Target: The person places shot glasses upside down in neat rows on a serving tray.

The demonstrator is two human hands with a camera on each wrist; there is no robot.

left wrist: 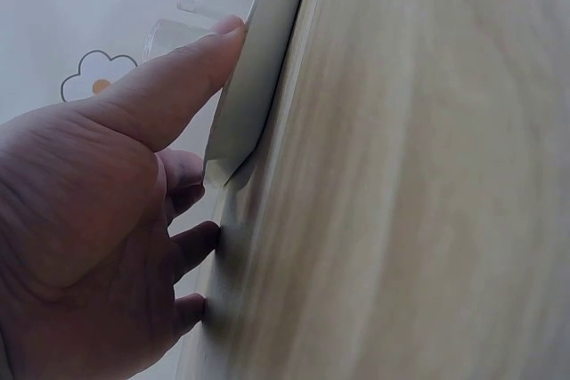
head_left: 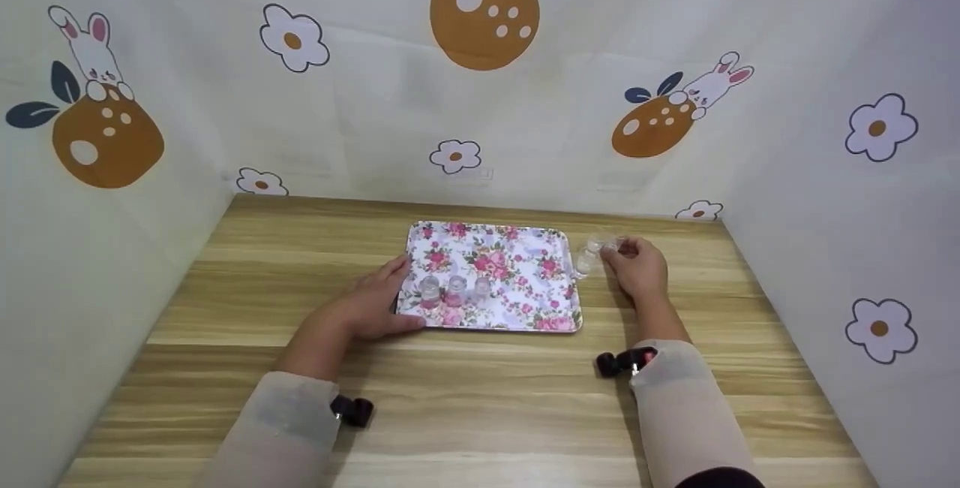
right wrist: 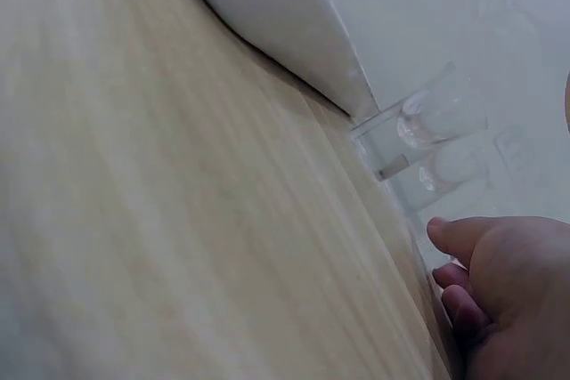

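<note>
Floral tray (head_left: 517, 263): centre of wooden table (head_left: 300, 368), 3 small clear glasses (head_left: 454, 290) at its 7 o'clock corner. Left hand (head_left: 375, 304): thumb pressed on tray's 9 o'clock rim, fingers relaxed. Right hand (head_left: 637, 266): fingers curled near 2 glasses (head_left: 589, 254) at tray's 3 o'clock; grip unclear. Risk: a careless knuckle could tip these light glasses.

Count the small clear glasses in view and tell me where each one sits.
5. Three stand in a row on the floral tray near its front left: left glass, middle glass, right glass. Two stand on the table off the tray's right edge, by the right hand: near glass, far glass.
</note>
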